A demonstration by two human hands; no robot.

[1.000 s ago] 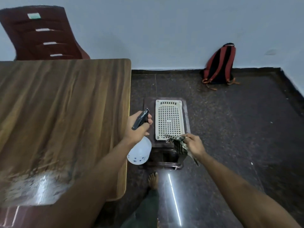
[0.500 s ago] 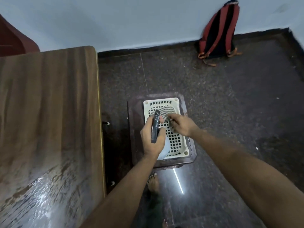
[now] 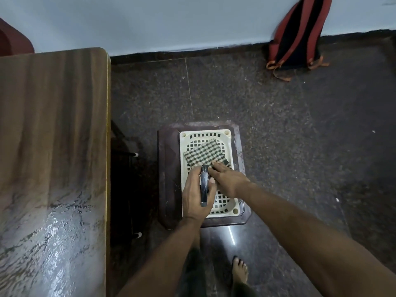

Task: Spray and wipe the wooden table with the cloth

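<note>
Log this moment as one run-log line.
left hand: grips spray bottle | right hand: on checked cloth | cloth: in white basket on stool | wooden table: near end wet

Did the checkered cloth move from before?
Yes. The checkered cloth hung off the white basket's near edge; now it lies spread on the basket's far half, right hand touching it.

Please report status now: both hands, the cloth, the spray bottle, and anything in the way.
Left hand grips spray bottle over white tray. Right hand on checked cloth, which lies in the tray. Wooden table wet at near end. Nothing blocking.
</note>
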